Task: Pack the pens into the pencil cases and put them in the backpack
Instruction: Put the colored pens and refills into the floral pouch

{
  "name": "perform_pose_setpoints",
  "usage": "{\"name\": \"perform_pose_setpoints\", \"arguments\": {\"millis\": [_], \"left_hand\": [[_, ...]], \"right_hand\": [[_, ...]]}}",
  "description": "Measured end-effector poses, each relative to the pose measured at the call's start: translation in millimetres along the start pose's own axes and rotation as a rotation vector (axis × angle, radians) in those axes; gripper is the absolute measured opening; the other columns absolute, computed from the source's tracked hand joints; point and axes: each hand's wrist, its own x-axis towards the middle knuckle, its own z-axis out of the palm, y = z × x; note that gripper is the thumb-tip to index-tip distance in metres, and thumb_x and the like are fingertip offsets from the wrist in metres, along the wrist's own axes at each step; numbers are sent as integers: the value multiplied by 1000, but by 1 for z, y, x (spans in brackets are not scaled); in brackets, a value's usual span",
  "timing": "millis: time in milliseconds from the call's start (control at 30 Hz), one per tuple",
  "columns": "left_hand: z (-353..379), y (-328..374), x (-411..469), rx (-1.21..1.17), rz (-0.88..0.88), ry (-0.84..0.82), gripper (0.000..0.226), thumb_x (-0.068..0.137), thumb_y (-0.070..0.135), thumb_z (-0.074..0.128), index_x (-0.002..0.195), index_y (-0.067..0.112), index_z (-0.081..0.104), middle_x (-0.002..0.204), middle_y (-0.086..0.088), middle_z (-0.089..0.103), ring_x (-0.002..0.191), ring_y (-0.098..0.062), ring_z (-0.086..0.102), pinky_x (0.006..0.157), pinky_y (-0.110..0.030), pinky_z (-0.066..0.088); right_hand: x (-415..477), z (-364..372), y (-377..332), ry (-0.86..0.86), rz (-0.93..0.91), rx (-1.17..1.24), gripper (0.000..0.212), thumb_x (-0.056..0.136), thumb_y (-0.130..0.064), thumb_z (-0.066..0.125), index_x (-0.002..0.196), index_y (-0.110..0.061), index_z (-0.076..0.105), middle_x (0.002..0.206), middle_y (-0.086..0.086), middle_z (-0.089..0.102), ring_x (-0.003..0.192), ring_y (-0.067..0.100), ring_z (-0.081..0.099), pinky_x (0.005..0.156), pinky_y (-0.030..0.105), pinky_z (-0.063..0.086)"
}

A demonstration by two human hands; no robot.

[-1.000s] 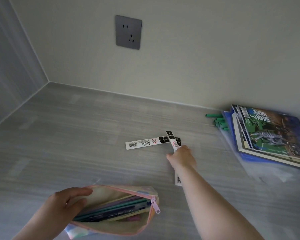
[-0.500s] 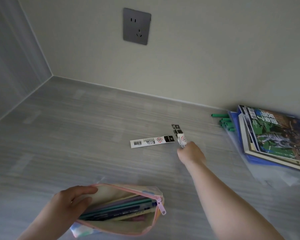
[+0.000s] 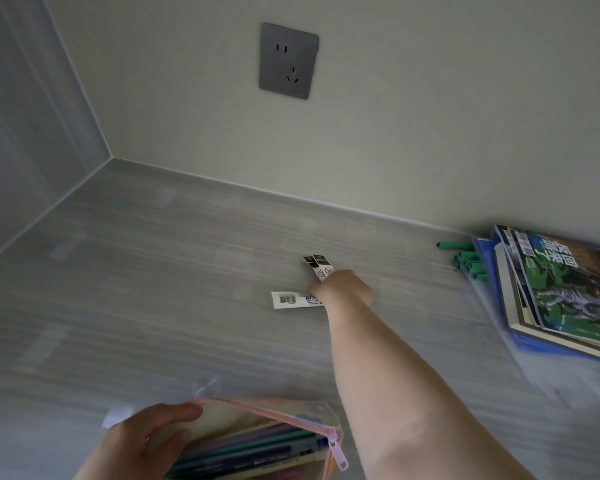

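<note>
Near the middle of the frame, the right hand [image 3: 342, 287] is closing around two white packaged pens [image 3: 318, 267], whose black-tipped ends are sticking out past the fingers toward the upper left. The forearm is stretching down to the lower right edge. Just below and left of that hand, a third white packet [image 3: 293, 300] with a barcode is lying flat on the grey desk [image 3: 153, 289], its right end hidden behind the hand, so whether the hand is touching it cannot be told.

At the bottom centre, the left hand [image 3: 146, 441] is gripping the upper lip of the pencil case [image 3: 312, 415], holding its pink-zippered mouth wide. Several coloured pens [image 3: 257, 452] are lying inside it.

At the right edge, a stack of books [image 3: 561, 292] is resting on the desk on top of a clear sleeve, with green pens [image 3: 465, 259] poking out at its upper left corner. In the upper centre, a grey wall socket [image 3: 288, 61] is sitting on the pale wall. No backpack is showing.
</note>
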Motion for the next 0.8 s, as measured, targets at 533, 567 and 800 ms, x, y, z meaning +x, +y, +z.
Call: {"name": "perform_pose_setpoints", "arguments": {"millis": [533, 567, 800], "left_hand": [[0, 10, -8, -35, -29, -72, 71, 65, -7, 72, 56, 63, 58, 59, 55, 50, 67, 30, 50, 61, 10, 36], [0, 11, -8, -49, -28, -69, 72, 65, -8, 71, 56, 62, 58, 59, 55, 50, 67, 30, 50, 61, 10, 35], [4, 15, -13, -14, -15, -22, 80, 63, -11, 70, 57, 66, 54, 82, 9, 67, 77, 10, 55, 62, 4, 37]], "right_hand": [[-15, 4, 70, 219, -574, -199, 41, 84, -13, 56, 122, -11, 42, 130, 8, 40, 91, 32, 63, 62, 30, 35], [-17, 4, 75, 247, -499, -125, 40, 85, -19, 57, 121, -11, 42, 129, 8, 41, 92, 31, 63, 63, 29, 35], [-14, -4, 68, 6, -223, -63, 45, 82, -21, 60, 119, -7, 40, 124, 9, 52, 110, 28, 57, 77, 29, 41]]}}
